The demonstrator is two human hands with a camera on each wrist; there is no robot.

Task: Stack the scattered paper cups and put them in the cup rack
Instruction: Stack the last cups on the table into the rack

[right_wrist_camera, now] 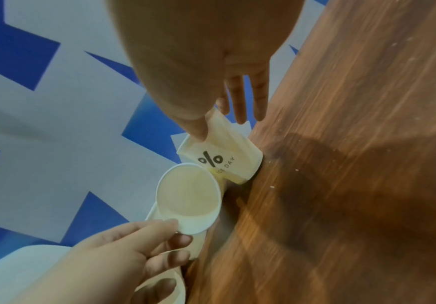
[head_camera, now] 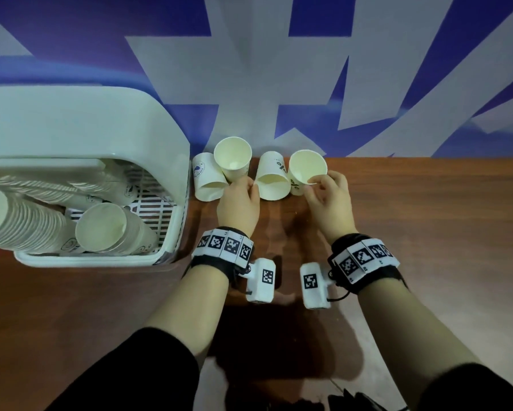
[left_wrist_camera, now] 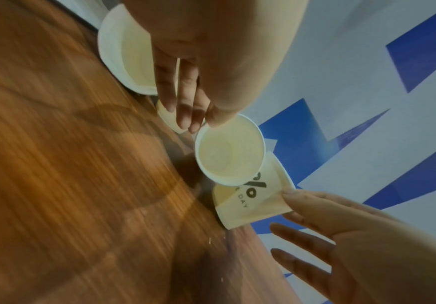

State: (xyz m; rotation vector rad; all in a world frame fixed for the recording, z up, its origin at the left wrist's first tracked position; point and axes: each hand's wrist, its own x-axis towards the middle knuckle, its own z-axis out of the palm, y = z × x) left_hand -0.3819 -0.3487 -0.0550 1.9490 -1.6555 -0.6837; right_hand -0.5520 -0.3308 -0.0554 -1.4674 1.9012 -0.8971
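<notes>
Looking down from the head camera: four loose cream paper cups sat at the far edge of the brown wooden table (head_camera: 412,232), against the blue-and-white wall. Left hand (head_camera: 239,203) reached between the leftmost lying cup (head_camera: 206,182) and the upright cup behind it (head_camera: 233,161); its grip was hidden there. Right hand (head_camera: 328,194) pinched the rim of the rightmost tilted cup (head_camera: 307,170), next to the second lying cup (head_camera: 271,180). White plastic cup rack (head_camera: 172,226) at left already held long stacks.

Left wrist: fingers (left_wrist_camera: 185,111) touched the rim of an open-mouthed cup (left_wrist_camera: 229,150); whether they held it was unclear.

Right wrist: thumb (right_wrist_camera: 196,127) and fingers pinched the printed "%" cup (right_wrist_camera: 224,156).
</notes>
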